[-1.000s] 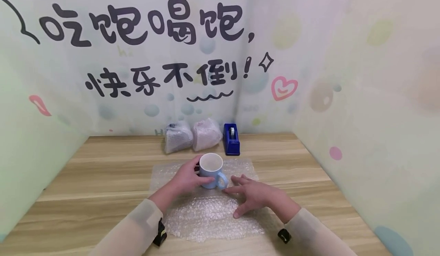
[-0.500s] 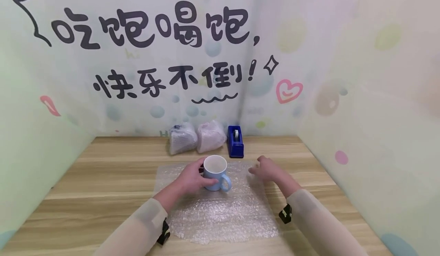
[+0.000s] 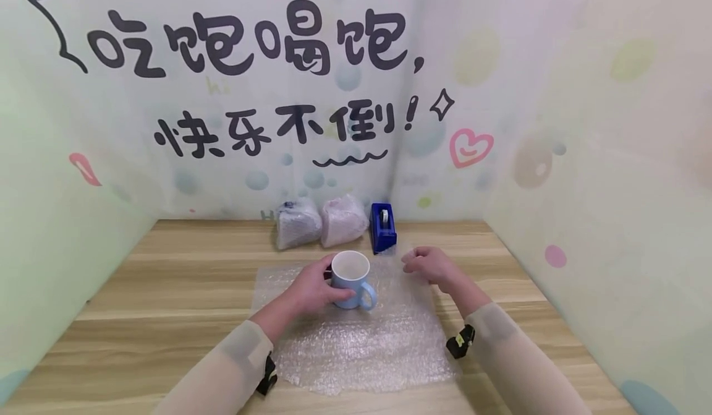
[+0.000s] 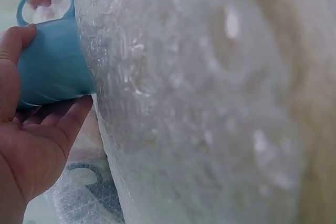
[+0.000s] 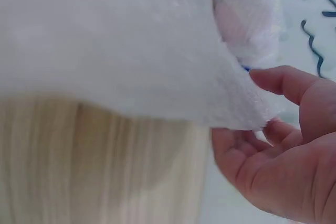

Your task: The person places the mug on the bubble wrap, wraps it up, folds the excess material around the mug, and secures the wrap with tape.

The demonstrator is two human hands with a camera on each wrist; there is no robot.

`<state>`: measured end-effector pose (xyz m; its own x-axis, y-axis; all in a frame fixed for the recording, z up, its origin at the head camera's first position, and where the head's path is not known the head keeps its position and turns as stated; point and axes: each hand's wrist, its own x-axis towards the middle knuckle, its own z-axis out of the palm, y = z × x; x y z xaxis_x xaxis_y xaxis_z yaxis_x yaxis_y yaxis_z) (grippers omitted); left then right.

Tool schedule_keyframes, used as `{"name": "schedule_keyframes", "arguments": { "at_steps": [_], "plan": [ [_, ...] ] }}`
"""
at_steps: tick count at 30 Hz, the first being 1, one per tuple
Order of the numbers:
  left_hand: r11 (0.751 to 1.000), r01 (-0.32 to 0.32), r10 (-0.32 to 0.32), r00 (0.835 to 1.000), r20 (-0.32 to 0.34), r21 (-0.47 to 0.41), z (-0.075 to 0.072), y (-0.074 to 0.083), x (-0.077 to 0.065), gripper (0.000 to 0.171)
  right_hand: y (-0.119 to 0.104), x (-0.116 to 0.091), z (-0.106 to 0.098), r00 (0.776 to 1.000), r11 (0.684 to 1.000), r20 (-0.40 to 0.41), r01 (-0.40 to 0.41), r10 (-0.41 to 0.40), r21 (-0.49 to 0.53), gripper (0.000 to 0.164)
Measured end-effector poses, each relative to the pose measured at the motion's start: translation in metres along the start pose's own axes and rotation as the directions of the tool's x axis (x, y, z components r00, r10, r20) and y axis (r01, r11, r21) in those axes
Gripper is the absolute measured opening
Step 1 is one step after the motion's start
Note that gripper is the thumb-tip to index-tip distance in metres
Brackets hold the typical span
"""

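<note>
Light-blue cylindrical mug (image 3: 350,283) gripped in left hand (image 3: 313,286); clear bubble-wrap sheet (image 3: 364,347) just lifted corner-first in curled right hand (image 3: 436,266), probably fold-ready now.

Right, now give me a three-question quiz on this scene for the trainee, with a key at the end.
1. True or false: the light blue mug is turned with its opening down.

2. In the head view, what is directly to the right of the two wrapped bundles?
a) a pair of scissors
b) a blue tape dispenser
c) a roll of string

3. Fill in the blank: the left hand grips the light blue mug, while the right hand has its fingers at a corner of the ____.

Key
1. False: the opening faces up.
2. b
3. bubble wrap sheet
</note>
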<state>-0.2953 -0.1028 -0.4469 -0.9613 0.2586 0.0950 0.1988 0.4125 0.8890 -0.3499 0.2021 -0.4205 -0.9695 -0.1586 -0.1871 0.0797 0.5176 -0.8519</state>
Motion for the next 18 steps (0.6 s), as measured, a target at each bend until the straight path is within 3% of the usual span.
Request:
{"name": "schedule_keyframes", "arguments": {
  "at_steps": [4,8,11,14,18],
  "plan": [
    [1.000,-0.001,0.001,1.000,-0.005,0.002,0.000,0.000,0.000,0.079,-0.017,-0.010,0.005,0.993,0.993,0.019,0.119,-0.119,-0.008,0.034],
    [1.000,0.004,-0.004,1.000,-0.013,0.010,0.000,0.001,0.000,0.080,-0.036,-0.021,0.014,0.978,0.976,0.027,0.208,-0.206,-0.069,0.013],
    [1.000,0.005,-0.005,1.000,-0.017,0.011,0.000,0.001,0.000,0.080,-0.048,-0.025,0.022,0.968,0.960,0.035,0.250,-0.247,-0.129,0.009],
    [1.000,0.001,0.000,1.000,-0.017,0.005,0.000,0.001,-0.001,0.080,-0.056,-0.030,0.029,0.947,0.922,0.049,0.321,-0.318,-0.214,0.007],
    [1.000,-0.004,0.004,1.000,-0.018,-0.004,0.000,0.001,-0.001,0.078,-0.063,-0.036,0.036,0.896,0.841,0.097,0.442,-0.434,-0.312,0.022]
  ]
}}
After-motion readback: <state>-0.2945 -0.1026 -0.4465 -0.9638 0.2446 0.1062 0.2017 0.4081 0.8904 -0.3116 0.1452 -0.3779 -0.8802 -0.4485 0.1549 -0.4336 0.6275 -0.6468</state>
